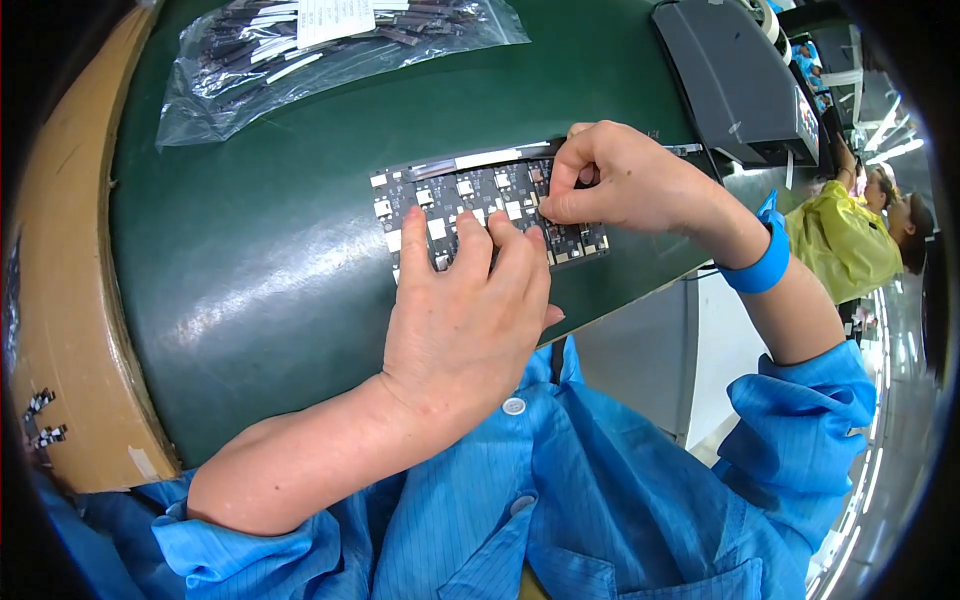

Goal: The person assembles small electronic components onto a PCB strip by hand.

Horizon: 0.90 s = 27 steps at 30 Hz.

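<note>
A black panel of small circuit boards (482, 187) with white and metallic parts lies on the green tabletop in front of me. My left hand (465, 295) rests across it palm down, fingers apart and fingertips on the boards. At the panel's right part, my right hand (615, 180) has thumb and forefinger pinched together low over the surface; whatever sits between them is too small or hidden to make out. Along the panel's far edge runs a thin dark and white strip (490, 158), which passes behind my right hand. A blue band (762, 262) circles my right wrist.
A clear plastic bag (225, 95) of dark and white strips lies at the far left. A dark grey device (735, 75) stands at the far right. Cardboard (85, 250) borders the table's left side. A person in yellow (845, 245) is off to the right.
</note>
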Each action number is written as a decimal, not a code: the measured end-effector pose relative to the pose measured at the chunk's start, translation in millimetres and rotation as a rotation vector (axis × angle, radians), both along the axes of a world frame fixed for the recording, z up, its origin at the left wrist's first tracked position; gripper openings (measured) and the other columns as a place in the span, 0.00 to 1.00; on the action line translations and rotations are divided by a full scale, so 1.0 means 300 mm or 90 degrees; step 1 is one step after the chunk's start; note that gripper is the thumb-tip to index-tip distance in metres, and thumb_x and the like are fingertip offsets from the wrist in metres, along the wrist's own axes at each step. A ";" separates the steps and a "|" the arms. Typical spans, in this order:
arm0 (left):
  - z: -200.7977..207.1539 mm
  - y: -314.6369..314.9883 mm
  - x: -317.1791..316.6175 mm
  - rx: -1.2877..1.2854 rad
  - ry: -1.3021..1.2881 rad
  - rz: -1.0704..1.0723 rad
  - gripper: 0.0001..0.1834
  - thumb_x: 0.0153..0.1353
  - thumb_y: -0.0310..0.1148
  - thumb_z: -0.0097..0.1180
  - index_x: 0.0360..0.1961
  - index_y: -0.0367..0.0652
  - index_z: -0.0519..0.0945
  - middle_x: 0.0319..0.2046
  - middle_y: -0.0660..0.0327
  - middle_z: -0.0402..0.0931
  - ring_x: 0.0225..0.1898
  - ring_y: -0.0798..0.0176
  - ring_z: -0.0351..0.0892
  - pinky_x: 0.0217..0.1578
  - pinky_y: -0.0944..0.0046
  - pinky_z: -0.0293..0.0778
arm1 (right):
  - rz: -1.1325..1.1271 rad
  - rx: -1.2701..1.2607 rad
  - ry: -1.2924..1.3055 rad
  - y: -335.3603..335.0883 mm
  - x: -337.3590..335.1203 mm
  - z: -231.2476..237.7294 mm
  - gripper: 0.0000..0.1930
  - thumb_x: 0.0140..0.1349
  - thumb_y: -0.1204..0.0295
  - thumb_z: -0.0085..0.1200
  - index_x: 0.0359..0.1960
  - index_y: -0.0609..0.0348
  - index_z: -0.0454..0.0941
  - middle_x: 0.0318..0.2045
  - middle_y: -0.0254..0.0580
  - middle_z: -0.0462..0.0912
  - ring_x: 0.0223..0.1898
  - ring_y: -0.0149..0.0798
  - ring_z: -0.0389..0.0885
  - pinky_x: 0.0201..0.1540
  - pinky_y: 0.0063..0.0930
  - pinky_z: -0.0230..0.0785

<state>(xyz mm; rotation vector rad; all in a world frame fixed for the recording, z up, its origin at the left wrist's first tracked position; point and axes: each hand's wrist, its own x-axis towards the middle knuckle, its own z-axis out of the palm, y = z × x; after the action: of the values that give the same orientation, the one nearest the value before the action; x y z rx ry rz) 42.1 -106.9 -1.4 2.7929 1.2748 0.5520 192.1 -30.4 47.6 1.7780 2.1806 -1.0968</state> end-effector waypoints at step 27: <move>0.009 0.011 0.008 -0.005 0.022 0.007 0.25 0.37 0.42 0.52 0.39 0.43 0.67 0.36 0.56 0.63 0.38 0.59 0.62 0.41 0.52 0.55 | -0.017 0.003 0.005 0.003 0.004 -0.002 0.10 0.37 0.70 0.54 0.12 0.63 0.69 0.19 0.37 0.63 0.20 0.29 0.64 0.20 0.20 0.55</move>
<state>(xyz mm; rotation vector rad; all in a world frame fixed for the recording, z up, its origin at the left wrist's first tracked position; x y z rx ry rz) 44.4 -103.6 1.2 2.8028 1.2957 0.5007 193.4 -29.4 46.9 1.8123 2.1722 -1.1068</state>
